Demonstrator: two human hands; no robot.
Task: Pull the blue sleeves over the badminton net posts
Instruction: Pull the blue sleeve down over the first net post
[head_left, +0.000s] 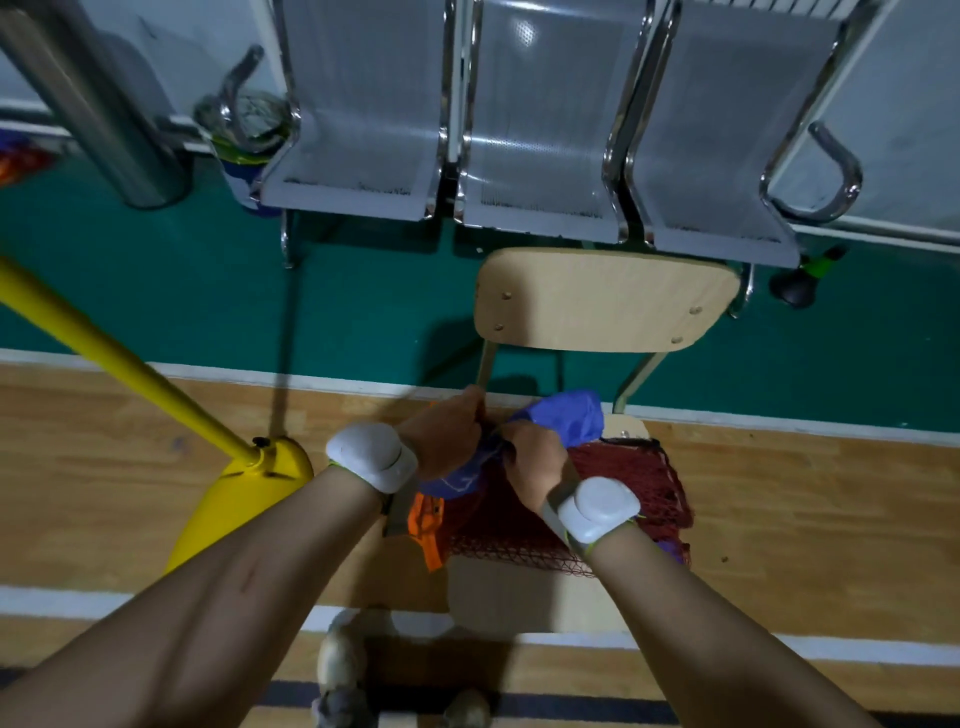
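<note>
Both hands are working at centre frame, just above the seat of a pale plywood chair (608, 301) with a metal frame. The left hand (447, 436) is curling its fingers round the upper edge of a crumpled blue fabric sleeve (566, 415). The right hand (535, 465) is pinching the same cloth just beside it, knuckles toward the camera. Neither hand is open. The two close grips are probably teasing the layers apart to find the sleeve's mouth, which is hidden in the folds. The sleeve is bunching between the hands, one lobe pushing out toward the chair back, another hanging below the left wrist. It is resting on a heap of dark red badminton netting (623, 499) covering most of the seat. A strip of orange fabric (426, 525) is poking out at the heap's lower left. The chair is likely serving as a staging surface, keeping the gear off the floor. The yellow metal net post (104, 358) is slanting from the left edge down into its yellow base (244, 499), left of the hands and well apart from the sleeve. The visible stretch is showing bare, so no sleeve is on it yet. White sensor pods (371, 454) are sitting on both wrists. Perforated grey metal bench seats (545, 156) are running across the upper frame. Judgement: early stage; the sleeve needs opening before going to the post's top, out of frame.
</note>
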